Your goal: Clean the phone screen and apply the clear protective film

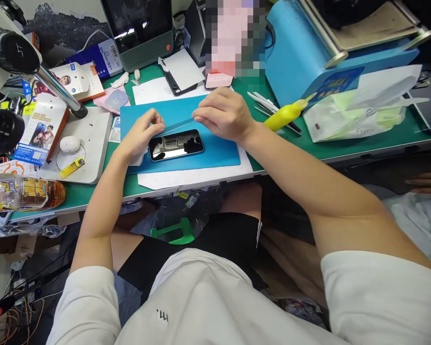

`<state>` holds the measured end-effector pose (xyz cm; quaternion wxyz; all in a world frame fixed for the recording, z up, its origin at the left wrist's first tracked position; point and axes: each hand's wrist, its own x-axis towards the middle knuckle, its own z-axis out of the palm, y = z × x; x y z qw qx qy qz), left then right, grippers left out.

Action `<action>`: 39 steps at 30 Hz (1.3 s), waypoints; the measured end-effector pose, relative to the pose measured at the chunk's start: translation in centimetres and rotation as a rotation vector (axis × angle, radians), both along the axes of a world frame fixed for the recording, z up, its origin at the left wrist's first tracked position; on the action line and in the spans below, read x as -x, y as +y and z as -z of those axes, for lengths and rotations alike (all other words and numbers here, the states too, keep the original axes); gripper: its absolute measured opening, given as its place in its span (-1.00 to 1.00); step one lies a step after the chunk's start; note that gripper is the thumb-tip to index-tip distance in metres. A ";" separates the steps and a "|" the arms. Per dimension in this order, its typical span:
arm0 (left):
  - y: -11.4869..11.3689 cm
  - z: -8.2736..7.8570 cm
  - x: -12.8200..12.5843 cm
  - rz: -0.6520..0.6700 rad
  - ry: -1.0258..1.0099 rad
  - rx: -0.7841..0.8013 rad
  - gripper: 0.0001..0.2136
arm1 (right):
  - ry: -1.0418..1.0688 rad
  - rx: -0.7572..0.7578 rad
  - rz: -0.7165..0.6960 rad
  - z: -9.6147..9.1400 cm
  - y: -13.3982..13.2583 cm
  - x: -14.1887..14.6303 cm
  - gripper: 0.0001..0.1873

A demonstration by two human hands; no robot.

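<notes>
- Head view: thin clear strip (pixel 179 125) spans the two hands near frame centre, just above the phone (pixel 176 144) in the picture.
- Phone: dark glossy face up, on blue mat (pixel 222 152).
- Left hand (pixel 143 134): thumb and fingers pinching strip's left end.
- Right hand (pixel 227 115): fingertips pinched on its right end.
- Yellow bottle (pixel 285 115): right of centre.
- Blue machine (pixel 292 62): upper right.
- Drink bottle (pixel 32 192): left edge, lying on its side.
</notes>
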<state>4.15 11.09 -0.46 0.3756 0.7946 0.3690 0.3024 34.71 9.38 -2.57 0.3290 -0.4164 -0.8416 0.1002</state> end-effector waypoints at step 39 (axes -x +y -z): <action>-3.2 -3.5 -1.0 0.154 0.613 -0.199 -0.58 | -0.054 0.189 -0.213 1.7 -2.5 -2.0 -0.16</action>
